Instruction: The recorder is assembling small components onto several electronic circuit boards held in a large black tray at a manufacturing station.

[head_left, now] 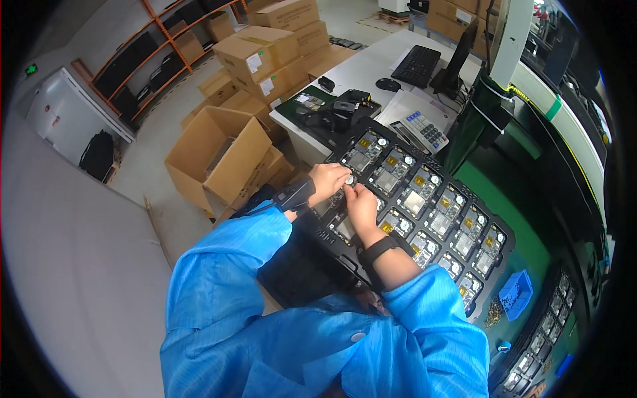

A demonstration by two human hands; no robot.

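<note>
A black tray (458, 188) with several compartments lies before me, each compartment holding a circuit board (416, 199) with an amber patch and a round white disc. Over the tray's left end, my left hand (328, 183) is closed in a pinch at a small round white disc (350, 180). My right hand (361, 207) meets it from the near side, thumb and fingertips pressed together at the same disc. The board beneath is mostly hidden by my hands, and I cannot tell whether the disc is fixed to it.
A blue bin (515, 295) of small dark parts sits right of the tray, beside loose brass-coloured pieces (494, 312). A second board tray (541, 337) lies farther right. Beyond are a calculator (424, 130), keyboard (417, 66) and mouse (388, 85). An open carton (219, 159) stands left.
</note>
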